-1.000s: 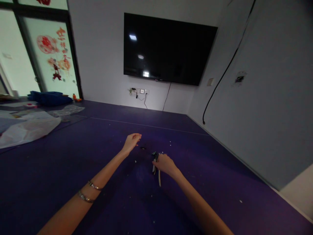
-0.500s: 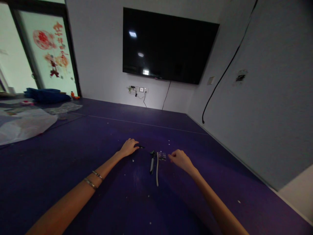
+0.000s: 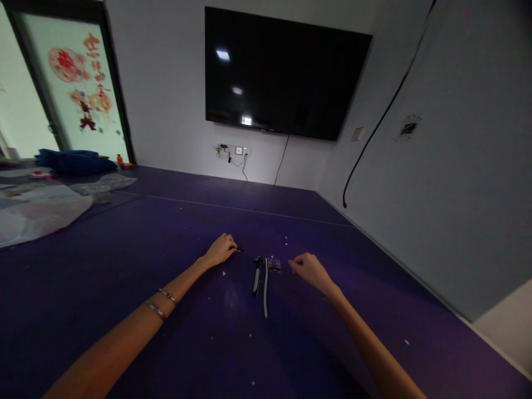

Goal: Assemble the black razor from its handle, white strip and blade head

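Observation:
My left hand (image 3: 221,250) rests on the purple surface, its thumb and fingers pinched on a small dark piece (image 3: 240,249) whose kind I cannot make out. To the right of it lies what looks like a razor (image 3: 256,278), with a black and grey handle and its head at the far end. A thin pale grey strip (image 3: 266,293) lies lengthwise beside the razor. Touching or very near the strip's far end is a small dark, shiny pack (image 3: 274,265). Just right of the pack, apart from it, my right hand (image 3: 311,270) is closed with curled fingers; whatever they may hold is hidden.
White plastic sheeting (image 3: 45,213) spreads over the left side, with a dark blue cloth bundle (image 3: 75,162) and a small orange item (image 3: 121,161) behind. Small white scraps dot the purple surface (image 3: 174,343). A black cable (image 3: 376,130) hangs at the right wall; a television (image 3: 286,75) is mounted ahead.
The view has shifted slightly. My right hand sits a little farther right of the pack. My left hand stays almost in place, still pinching the small dark piece.

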A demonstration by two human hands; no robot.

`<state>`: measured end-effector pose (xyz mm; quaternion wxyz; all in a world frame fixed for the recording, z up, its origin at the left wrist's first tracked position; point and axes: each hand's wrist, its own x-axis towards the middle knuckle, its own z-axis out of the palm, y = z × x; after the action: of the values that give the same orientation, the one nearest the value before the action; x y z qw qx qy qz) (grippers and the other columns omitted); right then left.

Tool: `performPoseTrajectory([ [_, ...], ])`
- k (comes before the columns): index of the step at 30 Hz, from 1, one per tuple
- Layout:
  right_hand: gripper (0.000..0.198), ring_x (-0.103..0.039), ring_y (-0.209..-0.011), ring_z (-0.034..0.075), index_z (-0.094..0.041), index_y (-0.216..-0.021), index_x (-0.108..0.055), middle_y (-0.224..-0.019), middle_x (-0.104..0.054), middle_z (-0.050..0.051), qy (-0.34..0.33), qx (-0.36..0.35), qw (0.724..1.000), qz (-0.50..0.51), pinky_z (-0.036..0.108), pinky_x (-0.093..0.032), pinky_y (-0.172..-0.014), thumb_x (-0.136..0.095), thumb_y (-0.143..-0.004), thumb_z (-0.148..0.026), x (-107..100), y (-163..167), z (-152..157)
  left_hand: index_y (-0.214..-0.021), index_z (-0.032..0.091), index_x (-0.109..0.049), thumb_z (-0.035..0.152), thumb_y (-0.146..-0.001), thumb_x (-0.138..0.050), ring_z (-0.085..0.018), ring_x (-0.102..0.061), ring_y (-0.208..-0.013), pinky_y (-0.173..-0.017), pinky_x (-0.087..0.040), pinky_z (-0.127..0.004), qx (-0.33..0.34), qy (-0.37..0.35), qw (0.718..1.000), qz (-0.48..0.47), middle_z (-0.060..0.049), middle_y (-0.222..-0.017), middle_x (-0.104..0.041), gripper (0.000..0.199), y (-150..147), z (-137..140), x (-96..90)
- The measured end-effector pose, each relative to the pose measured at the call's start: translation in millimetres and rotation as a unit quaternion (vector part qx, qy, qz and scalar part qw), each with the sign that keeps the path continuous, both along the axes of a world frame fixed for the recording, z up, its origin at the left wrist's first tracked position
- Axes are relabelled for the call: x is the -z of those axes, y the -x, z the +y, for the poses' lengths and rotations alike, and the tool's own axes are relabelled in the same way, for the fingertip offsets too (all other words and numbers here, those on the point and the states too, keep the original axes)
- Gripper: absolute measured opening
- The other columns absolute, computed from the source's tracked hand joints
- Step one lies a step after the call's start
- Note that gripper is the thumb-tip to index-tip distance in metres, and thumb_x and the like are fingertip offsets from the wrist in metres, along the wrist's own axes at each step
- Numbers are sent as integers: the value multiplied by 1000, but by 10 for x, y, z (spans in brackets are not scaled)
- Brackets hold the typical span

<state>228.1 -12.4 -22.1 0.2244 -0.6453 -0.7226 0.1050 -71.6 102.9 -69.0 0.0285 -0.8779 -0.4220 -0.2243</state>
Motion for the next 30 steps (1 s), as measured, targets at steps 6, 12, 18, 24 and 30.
performPoseTrajectory([
  [6, 35, -48, -44, 11, -15, -55, -65, -50, -58, 3, -17, -3, 1000, 15, 21, -26, -44, -46, -77, -34, -31, -36, 52, -80, 18, -67, 20, -80, -54, -18, -53, -82, -81, -39, -32, 47, 8, 999, 1, -5, -82, -62, 13, 17, 23, -4],
  [12, 25, -61, -62, 17, -14, -74, -71, -68, -68, 6, -56, -41, 993, 92, 23, -41, -57, -49, -73, -27, -23, -25, 167, -81, 15, -63, 22, -81, -54, -18, -53, -84, -81, -40, -33, 48, -2, 997, -60, -6, -83, -63, 12, -13, 12, -102],
  [18, 26, -62, -70, 17, -14, -82, -70, -78, -69, 7, -58, -63, 974, 211, 24, -47, -59, -51, -72, -27, -55, 93, 255, -84, 16, -61, 22, -82, -52, -17, -51, -87, -83, -40, -34, 130, -73, 983, -107, -4, -86, -62, 11, -448, -255, -400],
  [24, 32, -59, -63, 14, -13, -92, -67, -74, -66, 6, -11, -60, 948, 312, 17, -42, -39, -51, -74, -34, -70, 109, 289, -88, 15, -59, 22, -84, -49, -18, -48, -89, -83, -41, -34, 190, -94, 973, -95, -5, -87, -60, 13, -862, -551, -568],
  [30, 26, -54, -51, 10, -12, -83, -69, -71, -65, 4, -12, -84, 954, 287, 18, -44, -40, -55, -72, -31, -84, 96, 286, -91, 15, -59, 23, -86, -46, -19, -47, -92, -82, -41, -34, 184, -71, 977, -79, -6, -89, -57, 16, -931, -608, -559],
])
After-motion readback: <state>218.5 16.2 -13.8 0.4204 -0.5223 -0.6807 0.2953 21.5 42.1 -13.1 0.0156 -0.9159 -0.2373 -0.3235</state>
